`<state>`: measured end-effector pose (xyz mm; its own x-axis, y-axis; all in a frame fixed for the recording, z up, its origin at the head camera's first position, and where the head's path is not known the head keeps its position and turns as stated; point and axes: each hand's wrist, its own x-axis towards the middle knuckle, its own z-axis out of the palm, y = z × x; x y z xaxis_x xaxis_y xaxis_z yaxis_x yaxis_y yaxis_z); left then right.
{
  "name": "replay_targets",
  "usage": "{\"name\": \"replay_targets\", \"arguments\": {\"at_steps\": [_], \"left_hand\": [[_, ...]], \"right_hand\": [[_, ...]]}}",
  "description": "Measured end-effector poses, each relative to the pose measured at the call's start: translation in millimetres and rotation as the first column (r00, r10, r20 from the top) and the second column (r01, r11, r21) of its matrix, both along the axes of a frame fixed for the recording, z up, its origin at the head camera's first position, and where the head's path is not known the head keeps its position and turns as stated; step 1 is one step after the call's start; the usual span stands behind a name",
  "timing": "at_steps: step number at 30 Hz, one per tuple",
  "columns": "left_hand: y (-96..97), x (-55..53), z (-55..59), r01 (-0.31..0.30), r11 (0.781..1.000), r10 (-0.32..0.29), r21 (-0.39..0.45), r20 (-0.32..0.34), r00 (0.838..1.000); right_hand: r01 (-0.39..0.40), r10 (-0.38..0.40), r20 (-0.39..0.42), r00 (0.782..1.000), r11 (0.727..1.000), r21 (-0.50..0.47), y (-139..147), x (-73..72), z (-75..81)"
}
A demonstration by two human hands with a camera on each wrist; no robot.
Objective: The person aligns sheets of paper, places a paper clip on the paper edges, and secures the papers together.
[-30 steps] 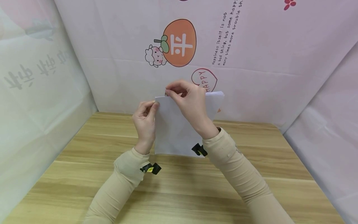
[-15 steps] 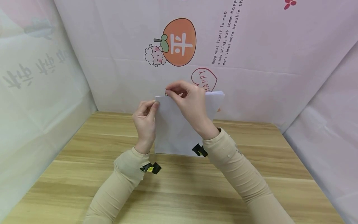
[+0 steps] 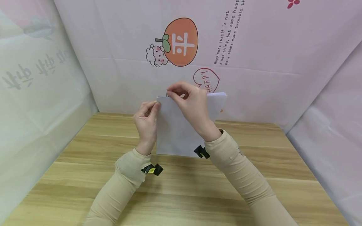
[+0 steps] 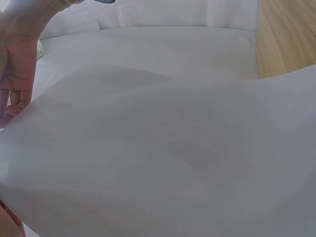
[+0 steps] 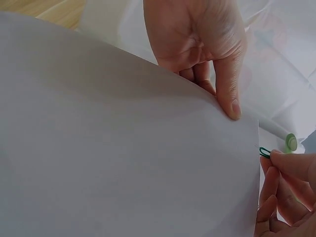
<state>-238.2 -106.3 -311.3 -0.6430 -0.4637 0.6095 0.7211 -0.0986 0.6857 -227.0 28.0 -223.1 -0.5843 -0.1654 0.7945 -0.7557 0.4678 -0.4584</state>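
Several white paper sheets stand upright in a stack above the table, their edges slightly fanned at the upper right corner. My left hand pinches the stack's left edge near the top corner, its thumb on the near face in the right wrist view. Between thumb and index finger, my right hand pinches a small green paper clip. The clip is at the top edge, close to that corner; whether it grips any sheets is unclear. Paper fills most of the left wrist view.
Beneath the hands is a wood-grain table. A printed cloth backdrop rises behind it, with pale cloth walls on both sides. A small green round thing shows beyond the clip.
Almost nothing differs. Both hands keep their grip in the same places, and the paper clip at the top edge shifts only very slightly.
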Motion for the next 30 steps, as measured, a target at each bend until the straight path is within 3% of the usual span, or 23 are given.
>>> {"name": "replay_targets", "arguments": {"at_steps": [17,30], "left_hand": [[0.9,3.4,2.7,0.022,0.998,-0.021,0.055,-0.020,1.000],[0.8,0.8,-0.3,0.033,0.998,-0.032,0.050,-0.021,0.999]], "right_hand": [[-0.021,0.021,0.007,1.000,1.000,-0.010,-2.5,-0.5,-3.2],[0.025,-0.023,-0.062,0.998,0.999,0.041,-3.1,-1.0,-6.7]]}}
